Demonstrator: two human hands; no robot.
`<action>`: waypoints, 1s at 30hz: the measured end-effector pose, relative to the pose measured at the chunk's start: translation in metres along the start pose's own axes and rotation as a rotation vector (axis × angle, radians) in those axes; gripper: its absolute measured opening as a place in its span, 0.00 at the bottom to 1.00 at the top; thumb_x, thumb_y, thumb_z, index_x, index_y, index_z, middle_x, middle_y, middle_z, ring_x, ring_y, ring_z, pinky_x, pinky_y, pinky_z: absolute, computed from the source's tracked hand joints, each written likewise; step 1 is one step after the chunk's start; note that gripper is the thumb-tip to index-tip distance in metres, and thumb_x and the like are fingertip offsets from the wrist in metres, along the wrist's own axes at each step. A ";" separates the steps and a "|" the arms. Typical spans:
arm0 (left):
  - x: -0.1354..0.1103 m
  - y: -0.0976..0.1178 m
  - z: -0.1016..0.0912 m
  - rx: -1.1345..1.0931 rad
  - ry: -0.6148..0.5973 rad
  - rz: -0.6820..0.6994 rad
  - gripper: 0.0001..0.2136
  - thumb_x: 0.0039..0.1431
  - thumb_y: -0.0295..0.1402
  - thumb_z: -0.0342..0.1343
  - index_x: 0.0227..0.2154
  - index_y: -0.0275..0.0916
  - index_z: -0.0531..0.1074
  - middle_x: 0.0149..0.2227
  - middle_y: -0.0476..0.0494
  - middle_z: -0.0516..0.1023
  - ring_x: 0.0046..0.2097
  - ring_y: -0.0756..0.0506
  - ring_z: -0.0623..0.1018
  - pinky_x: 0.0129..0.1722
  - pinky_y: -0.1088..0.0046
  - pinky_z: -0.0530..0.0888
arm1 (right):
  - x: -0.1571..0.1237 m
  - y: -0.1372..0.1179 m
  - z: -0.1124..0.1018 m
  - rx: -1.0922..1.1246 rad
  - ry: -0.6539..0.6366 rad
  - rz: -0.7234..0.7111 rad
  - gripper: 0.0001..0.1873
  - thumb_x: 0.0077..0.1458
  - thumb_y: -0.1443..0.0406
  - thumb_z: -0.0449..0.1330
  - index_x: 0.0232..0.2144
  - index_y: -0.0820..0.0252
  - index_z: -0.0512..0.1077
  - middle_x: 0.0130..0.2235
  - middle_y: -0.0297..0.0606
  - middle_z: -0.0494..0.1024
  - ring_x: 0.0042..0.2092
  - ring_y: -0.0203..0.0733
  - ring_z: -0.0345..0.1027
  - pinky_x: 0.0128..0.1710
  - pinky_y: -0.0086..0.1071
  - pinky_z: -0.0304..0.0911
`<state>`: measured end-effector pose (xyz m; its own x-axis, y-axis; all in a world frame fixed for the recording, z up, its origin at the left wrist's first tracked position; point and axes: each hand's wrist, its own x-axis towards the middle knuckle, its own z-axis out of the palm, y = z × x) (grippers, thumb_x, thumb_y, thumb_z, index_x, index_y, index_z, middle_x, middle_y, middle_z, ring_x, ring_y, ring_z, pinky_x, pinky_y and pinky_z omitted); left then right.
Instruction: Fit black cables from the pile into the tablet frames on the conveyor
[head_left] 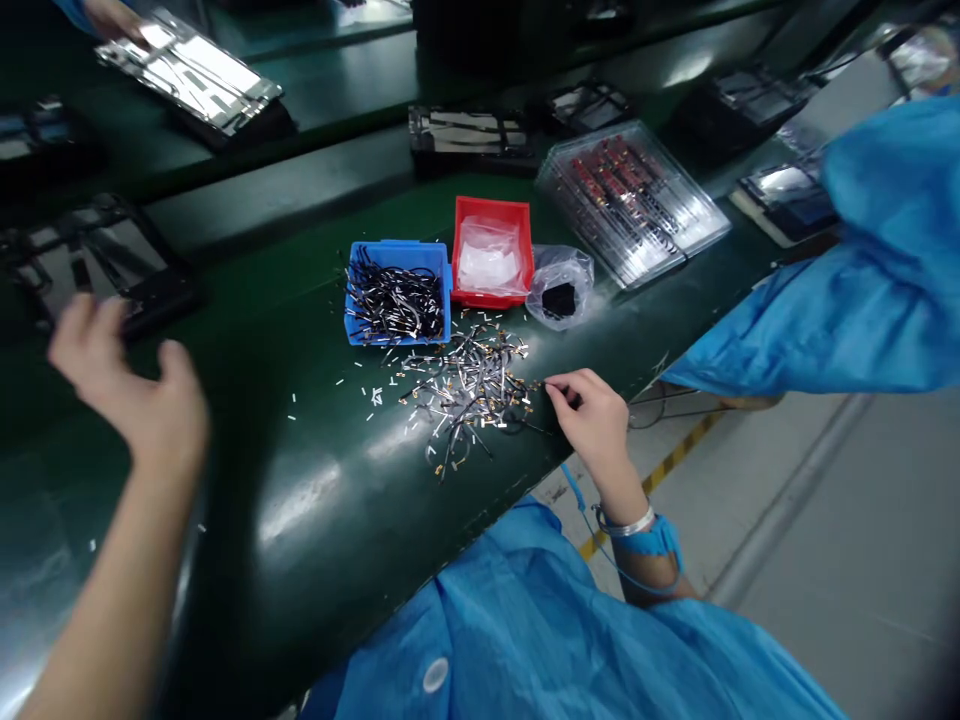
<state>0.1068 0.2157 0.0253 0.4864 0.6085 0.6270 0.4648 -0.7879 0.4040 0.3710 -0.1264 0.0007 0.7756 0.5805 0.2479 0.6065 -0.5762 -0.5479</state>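
The pile of small cables (pixel 465 390), just nearer than the blue bin (pixel 396 290), is pinched at its right edge by the right hand (pixel 592 415); the left hand (pixel 131 385) is spread open beside a dark tray (pixel 97 265).

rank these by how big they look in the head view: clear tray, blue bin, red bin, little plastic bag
1. clear tray
2. blue bin and red bin: they look about alike, so not ranked against each other
3. plastic bag
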 end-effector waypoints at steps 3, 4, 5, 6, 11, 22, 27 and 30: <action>-0.036 0.092 0.022 -0.061 -0.129 0.271 0.22 0.60 0.27 0.53 0.57 0.45 0.62 0.62 0.48 0.65 0.62 0.38 0.65 0.61 0.53 0.64 | 0.012 0.003 0.002 -0.004 0.074 0.000 0.10 0.55 0.63 0.55 0.28 0.56 0.76 0.27 0.35 0.73 0.29 0.40 0.66 0.31 0.32 0.61; -0.046 0.120 0.032 -0.141 -0.217 0.411 0.21 0.60 0.26 0.52 0.56 0.43 0.63 0.60 0.44 0.68 0.60 0.40 0.68 0.59 0.57 0.67 | 0.019 0.004 0.001 -0.012 0.101 0.000 0.10 0.54 0.63 0.55 0.28 0.56 0.76 0.27 0.36 0.74 0.29 0.40 0.66 0.32 0.32 0.61; -0.054 0.146 0.044 -0.208 -0.292 0.523 0.20 0.60 0.24 0.50 0.55 0.39 0.63 0.57 0.41 0.71 0.59 0.42 0.69 0.56 0.60 0.69 | 0.028 0.005 0.001 -0.029 0.124 0.010 0.10 0.54 0.63 0.55 0.28 0.57 0.76 0.28 0.36 0.75 0.29 0.40 0.67 0.32 0.32 0.61; -0.060 0.167 0.056 -0.215 -0.388 0.597 0.18 0.61 0.24 0.48 0.55 0.37 0.64 0.57 0.39 0.71 0.60 0.42 0.69 0.56 0.61 0.69 | 0.037 0.006 0.000 -0.060 0.141 0.031 0.10 0.54 0.63 0.55 0.28 0.57 0.76 0.27 0.36 0.76 0.29 0.40 0.67 0.31 0.32 0.60; -0.067 0.217 0.103 -0.192 -0.581 0.783 0.18 0.65 0.31 0.45 0.56 0.31 0.66 0.61 0.37 0.67 0.63 0.42 0.65 0.60 0.61 0.61 | 0.082 0.006 -0.002 -0.345 0.098 0.186 0.11 0.54 0.63 0.56 0.34 0.56 0.78 0.26 0.39 0.78 0.28 0.44 0.69 0.27 0.31 0.48; -0.066 0.217 0.117 -0.178 -0.719 0.853 0.21 0.67 0.37 0.44 0.56 0.30 0.67 0.59 0.37 0.69 0.61 0.41 0.67 0.62 0.62 0.58 | 0.101 0.002 0.007 -0.458 -0.096 0.035 0.11 0.57 0.66 0.55 0.38 0.56 0.78 0.34 0.42 0.82 0.35 0.46 0.73 0.28 0.33 0.48; -0.067 0.215 0.119 -0.190 -0.736 0.844 0.21 0.67 0.37 0.45 0.55 0.30 0.68 0.59 0.36 0.69 0.61 0.41 0.67 0.61 0.62 0.58 | 0.104 0.002 0.011 -0.495 -0.151 -0.008 0.11 0.57 0.66 0.56 0.38 0.57 0.78 0.36 0.42 0.82 0.36 0.45 0.73 0.28 0.32 0.48; -0.067 0.215 0.120 -0.191 -0.744 0.846 0.21 0.67 0.37 0.45 0.55 0.30 0.68 0.59 0.36 0.69 0.61 0.41 0.67 0.61 0.62 0.59 | 0.106 0.002 0.015 -0.521 -0.143 -0.010 0.11 0.57 0.66 0.55 0.36 0.59 0.78 0.36 0.43 0.82 0.35 0.45 0.73 0.27 0.33 0.47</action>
<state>0.2627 0.0167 -0.0093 0.9374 -0.2687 0.2216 -0.3092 -0.9349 0.1744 0.4521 -0.0571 0.0136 0.7596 0.6393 0.1201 0.6487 -0.7580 -0.0679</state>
